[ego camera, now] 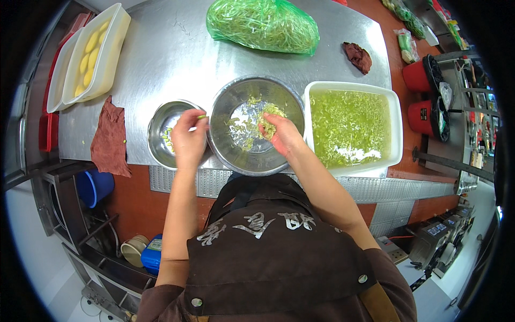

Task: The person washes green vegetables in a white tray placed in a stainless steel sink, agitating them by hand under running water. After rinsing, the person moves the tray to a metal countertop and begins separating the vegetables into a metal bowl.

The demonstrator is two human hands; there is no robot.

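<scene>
Over the right side of the smaller steel bowl [156, 149], my left hand [189, 135] pinches a small green bean [201, 117] between its fingertips. Several green beans [166, 137] lie inside that bowl. My right hand [281, 131] is in the larger steel bowl [257, 163], with a clump of pale green shreds [271, 116] against its fingers and palm. More shreds [246, 143] stick to that bowl's bottom. Right beside it stands a white plastic tub [396, 120] of greenish water with many pale shreds [348, 116] floating in it.
A green plastic bag of sprouts [263, 26] lies at the table's [169, 52] far side. A crumpled brown cloth [357, 57] is at the far right, a reddish-brown cloth [108, 139] at the left edge. White tubs [114, 52], one with peeled yellow produce [92, 58], stand far left.
</scene>
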